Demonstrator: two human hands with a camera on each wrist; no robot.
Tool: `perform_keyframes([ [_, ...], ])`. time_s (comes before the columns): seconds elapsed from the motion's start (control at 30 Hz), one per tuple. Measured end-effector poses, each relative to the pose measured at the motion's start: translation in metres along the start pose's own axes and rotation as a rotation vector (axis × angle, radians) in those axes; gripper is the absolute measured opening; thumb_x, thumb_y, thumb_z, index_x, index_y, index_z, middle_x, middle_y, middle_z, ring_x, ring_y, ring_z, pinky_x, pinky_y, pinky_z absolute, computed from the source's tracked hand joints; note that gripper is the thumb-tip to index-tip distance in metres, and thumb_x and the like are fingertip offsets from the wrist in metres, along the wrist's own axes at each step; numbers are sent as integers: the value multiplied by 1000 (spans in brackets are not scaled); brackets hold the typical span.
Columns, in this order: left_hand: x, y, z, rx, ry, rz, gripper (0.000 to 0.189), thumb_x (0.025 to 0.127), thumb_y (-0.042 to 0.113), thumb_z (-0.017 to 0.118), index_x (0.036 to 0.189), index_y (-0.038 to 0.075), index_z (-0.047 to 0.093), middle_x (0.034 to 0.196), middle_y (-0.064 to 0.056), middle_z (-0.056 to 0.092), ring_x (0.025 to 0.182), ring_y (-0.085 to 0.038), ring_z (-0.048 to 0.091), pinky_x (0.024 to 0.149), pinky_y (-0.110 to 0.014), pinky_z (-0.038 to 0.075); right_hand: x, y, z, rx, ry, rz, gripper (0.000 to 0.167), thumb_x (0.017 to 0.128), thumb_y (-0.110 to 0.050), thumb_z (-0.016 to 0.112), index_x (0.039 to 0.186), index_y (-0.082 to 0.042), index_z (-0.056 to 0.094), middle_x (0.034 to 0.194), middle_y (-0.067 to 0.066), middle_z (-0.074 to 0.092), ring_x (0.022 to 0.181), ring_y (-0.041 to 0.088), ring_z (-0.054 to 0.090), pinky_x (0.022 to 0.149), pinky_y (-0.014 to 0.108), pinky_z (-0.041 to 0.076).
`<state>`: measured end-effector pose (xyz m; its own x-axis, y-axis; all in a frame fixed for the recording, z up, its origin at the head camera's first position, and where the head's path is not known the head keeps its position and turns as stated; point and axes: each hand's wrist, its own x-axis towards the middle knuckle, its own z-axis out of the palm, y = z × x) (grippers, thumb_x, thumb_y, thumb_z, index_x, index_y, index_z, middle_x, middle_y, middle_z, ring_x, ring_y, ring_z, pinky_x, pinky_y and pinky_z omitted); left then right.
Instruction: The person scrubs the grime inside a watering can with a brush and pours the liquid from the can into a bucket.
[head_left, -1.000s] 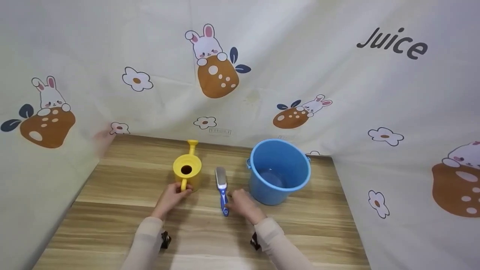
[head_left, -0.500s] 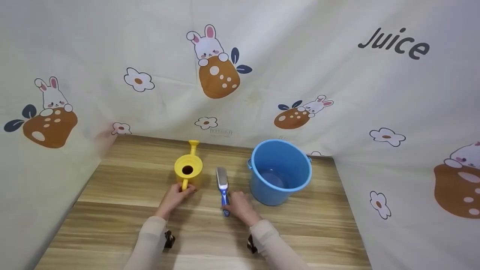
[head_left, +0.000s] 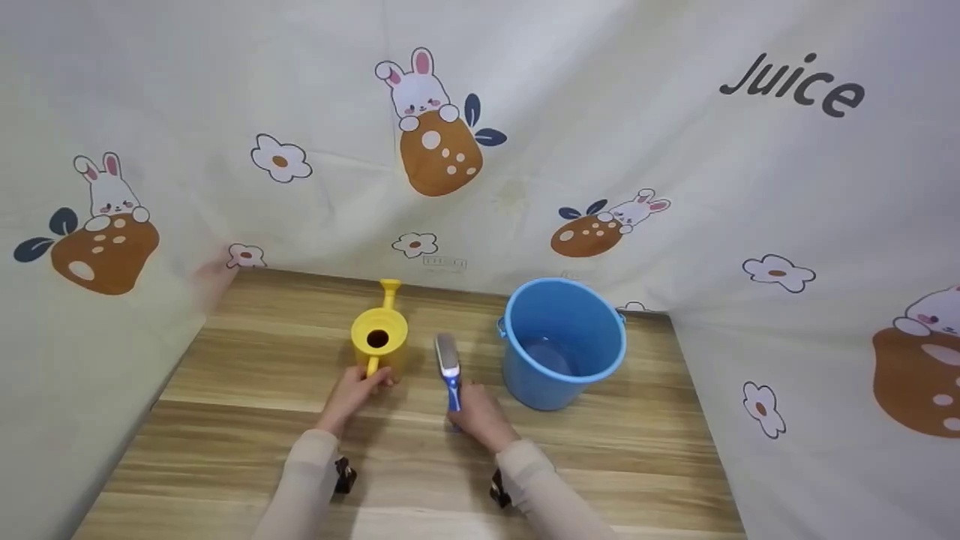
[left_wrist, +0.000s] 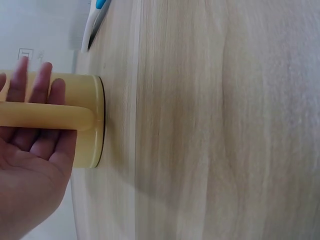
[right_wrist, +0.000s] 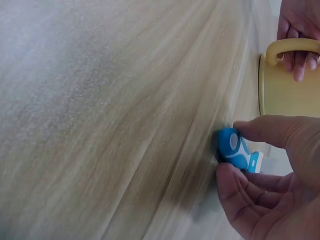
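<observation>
A: Walls?
B: Pale creased sheeting point(head_left: 322, 90), left, back and right. Rabbit prints point(head_left: 420, 96), flower outlines point(head_left: 280, 160), dark "Juice" lettering point(head_left: 804, 88) upper right.
A: Base?
B: Wood-grain surface point(head_left: 420, 465), streaks running crosswise. Soft sheen point(head_left: 401, 521) at the near edge.

Brown wood-grain tabletop point(head_left: 409, 480), topped by a yellow plastic watering can point(head_left: 387, 351) and round blue bucket point(head_left: 536, 386); contact's unclear for the blue-handled grey paddle point(head_left: 448, 358) tbh.

In the lower half of the frame, the watering can point(head_left: 380, 322) is yellow, the bucket point(head_left: 544, 388) light blue, and the hand tool point(head_left: 450, 369) grey-headed with a blue-and-white handle point(head_left: 454, 394). Streaky tan wood grain covers the tabletop point(head_left: 225, 442). Above, the cream cloth point(head_left: 322, 75) carries white rabbits point(head_left: 417, 94), spotted brown fruits point(head_left: 435, 165) and, upper right, dark lettering point(head_left: 802, 88).
</observation>
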<state>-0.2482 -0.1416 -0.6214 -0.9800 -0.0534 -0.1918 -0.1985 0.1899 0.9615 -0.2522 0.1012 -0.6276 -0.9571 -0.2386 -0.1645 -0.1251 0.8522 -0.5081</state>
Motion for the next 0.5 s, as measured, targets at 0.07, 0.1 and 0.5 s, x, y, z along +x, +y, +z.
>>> perform_keyframes([
  [0.07,1,-2,0,-33,-25,19,29,99,20,61,85,-6,68,80,-6,74,78,-13,64,76,-29,50,-1,3,0,18,14,13,25,76,-10,74,94,-6,57,78,5,59,66,17,52,59,34,47],
  [0.1,2,-3,1,-54,-45,31,30,99,19,61,83,-7,67,76,-5,72,76,-13,64,77,-31,52,-1,4,0,22,25,11,25,74,-10,74,93,-6,57,77,5,59,66,18,52,59,35,47],
  [0.5,2,3,4,-199,-129,-31,37,101,14,55,66,4,52,56,1,50,53,-12,47,54,-25,40,-4,14,-6,568,1,150,41,78,-9,71,112,6,55,93,9,62,78,15,55,68,27,48],
])
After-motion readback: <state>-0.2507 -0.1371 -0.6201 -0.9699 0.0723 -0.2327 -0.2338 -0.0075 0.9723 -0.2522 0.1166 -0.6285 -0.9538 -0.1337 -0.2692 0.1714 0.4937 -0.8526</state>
